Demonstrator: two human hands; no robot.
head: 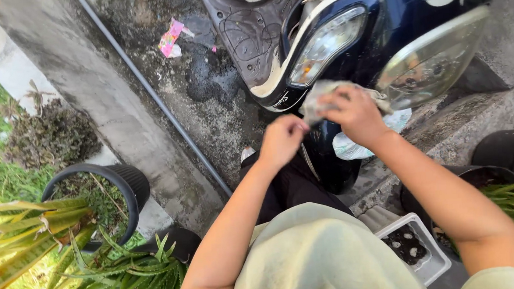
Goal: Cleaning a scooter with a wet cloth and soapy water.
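Dark blue scooter (382, 24) front, parked on concrete. Grey rag (320, 96) just below its headlight (325, 44). Right hand (358, 115) fingers pinching rag; left hand (281, 139) fingers curled onto rag's lower edge.

Crumpled grey-beige cloth rag (326, 96), bunched and soiled, pressed against the dark-blue scooter's front panel (393, 5) below its headlamp (325, 44).

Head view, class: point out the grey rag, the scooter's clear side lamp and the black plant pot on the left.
grey rag (320, 93), head view, crumpled left part.
clear side lamp (326, 43), head view, lens middle.
black plant pot (130, 184), head view, ribbed outer wall.
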